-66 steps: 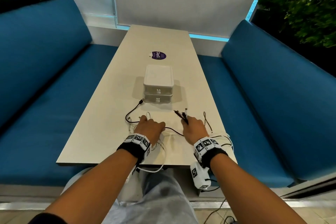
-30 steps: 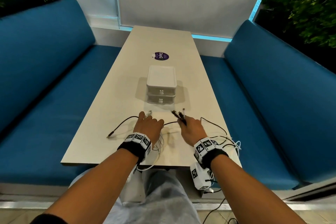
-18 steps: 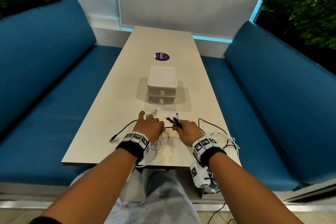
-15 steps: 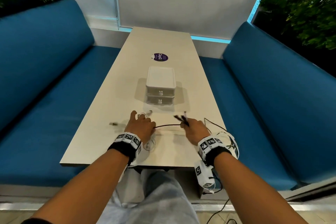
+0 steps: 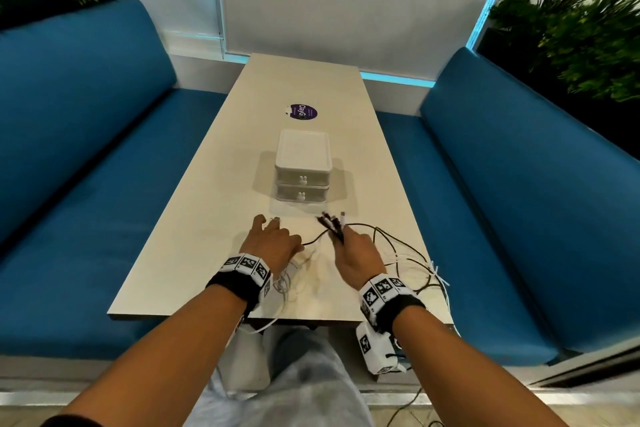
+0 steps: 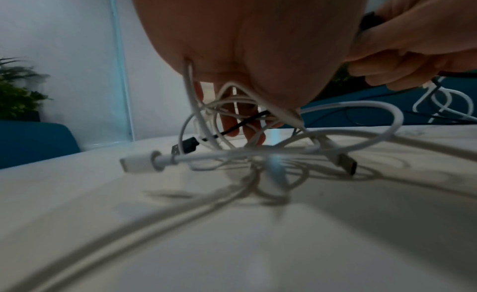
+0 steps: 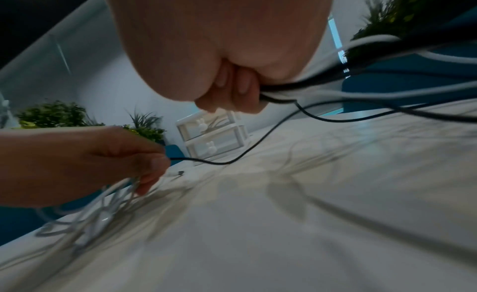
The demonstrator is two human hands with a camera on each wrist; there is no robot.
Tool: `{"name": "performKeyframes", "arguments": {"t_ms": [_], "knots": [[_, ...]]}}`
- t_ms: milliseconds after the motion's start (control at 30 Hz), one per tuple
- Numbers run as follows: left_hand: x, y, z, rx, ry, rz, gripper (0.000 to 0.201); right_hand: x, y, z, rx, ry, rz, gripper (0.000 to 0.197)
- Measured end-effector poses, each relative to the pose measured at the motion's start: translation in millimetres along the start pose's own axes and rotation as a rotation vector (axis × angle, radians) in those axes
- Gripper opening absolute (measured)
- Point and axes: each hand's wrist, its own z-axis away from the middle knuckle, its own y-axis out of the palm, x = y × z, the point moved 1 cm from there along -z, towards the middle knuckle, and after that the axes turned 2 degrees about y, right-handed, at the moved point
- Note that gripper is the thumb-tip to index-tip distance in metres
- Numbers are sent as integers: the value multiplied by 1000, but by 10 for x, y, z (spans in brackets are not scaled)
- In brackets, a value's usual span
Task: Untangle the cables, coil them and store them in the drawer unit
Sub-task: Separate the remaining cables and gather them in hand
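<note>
Gripped in the right hand is a bundle of black and white cable ends; a thin black cable is pinched by the left hand above tangled white cables on the table, near the closed drawer unit.

Only one readable text: "ClayG" in white letters on a round purple sticker, stuck flat on the tabletop near its far edge, just beyond the drawer unit. Turned sideways to the viewer (smaller print beside it too fine to read). Black-and-white square code markers on both wristbands and on the right wrist camera housing, patterns only, no letters or numbers. Nothing legible in either wrist view.
</note>
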Motion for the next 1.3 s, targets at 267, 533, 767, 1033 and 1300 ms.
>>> {"name": "performKeyframes", "arguments": {"t_ms": [267, 533, 767, 1033, 1300], "knots": [[-31, 52, -15, -176, 85, -18, 30, 80, 197, -47, 169, -65, 12, 29], [166, 189, -26, -188, 79, 0, 15, -235, 18, -60, 138, 47, 195, 32], [67, 124, -69, -173, 96, -76, 18, -140, 43, -16, 111, 43, 201, 31], [-84, 7, -101, -245, 135, -92, 22, 83, 142, -97, 99, -50, 162, 28], [77, 57, -116, -235, 151, -1, 23, -173, 15, -51, 123, -102, 424, 32]]}}
